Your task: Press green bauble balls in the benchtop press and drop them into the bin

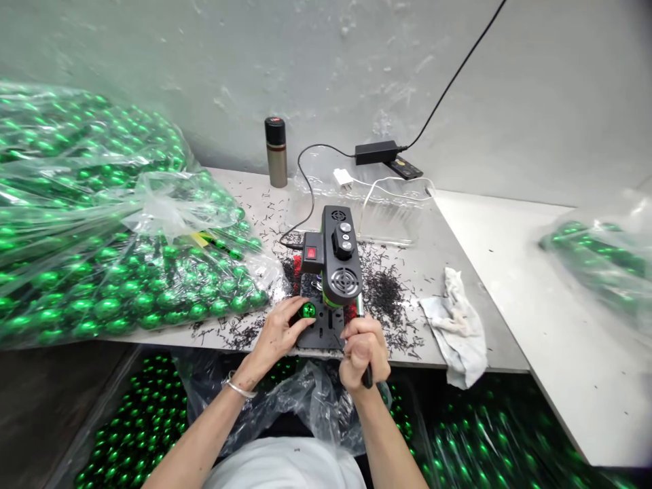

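Observation:
My left hand (279, 331) pinches a shiny green ball (308, 310) between thumb and fingers, at the left side of a small black machine (340, 255). Over the slotted black base plate (322, 333) hangs the machine's round head, with a vent grille on top. Wrapped round a black-gripped lever (367, 375) at the machine's right is my right hand (365, 350). A red switch (310, 252) sits on the machine's left box. Whether anything lies under the head is hidden.
Many short black pieces (383, 291) litter the grey table. A big clear bag of green balls (127, 272) fills the left. Behind stand a bottle (276, 153), a power adapter (377, 152) and a clear plastic tray (392, 221). A white cloth (456, 326) hangs over the front edge.

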A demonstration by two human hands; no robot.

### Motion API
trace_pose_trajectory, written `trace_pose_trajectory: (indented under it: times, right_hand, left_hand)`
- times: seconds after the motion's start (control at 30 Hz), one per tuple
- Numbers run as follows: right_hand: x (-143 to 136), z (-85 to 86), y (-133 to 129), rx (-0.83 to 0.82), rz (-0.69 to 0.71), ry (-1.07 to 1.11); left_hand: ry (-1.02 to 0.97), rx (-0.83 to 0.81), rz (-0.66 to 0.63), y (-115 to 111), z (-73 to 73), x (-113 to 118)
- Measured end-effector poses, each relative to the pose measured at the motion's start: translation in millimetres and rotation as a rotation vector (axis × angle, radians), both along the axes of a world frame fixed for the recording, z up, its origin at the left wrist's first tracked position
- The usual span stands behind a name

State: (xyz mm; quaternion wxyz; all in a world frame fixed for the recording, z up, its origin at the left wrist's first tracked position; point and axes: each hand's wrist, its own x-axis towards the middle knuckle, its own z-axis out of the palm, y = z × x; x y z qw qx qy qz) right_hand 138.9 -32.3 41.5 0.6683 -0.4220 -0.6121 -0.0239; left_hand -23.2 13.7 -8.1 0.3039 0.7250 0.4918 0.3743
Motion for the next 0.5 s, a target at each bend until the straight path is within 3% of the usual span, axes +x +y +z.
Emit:
trace_pose_trajectory:
  times: [0.17, 0.4, 0.5]
  right_hand:
    - [1.3, 0.6, -1.1, -0.009, 0.035, -0.001]
    - [1.0, 2.2, -0.1, 0.012, 0.036, 0.010]
    - [1.4, 2.0, -0.1, 0.002, 0.039, 0.012]
  left_hand:
    - [-0.015, 0.003, -0.006, -3.1, -3.7, 11.8]
    - [0.173, 0.053, -0.139, 9.1, 14.3, 22.4]
    - [0.157, 0.009, -0.150, 12.5, 13.6, 25.3]
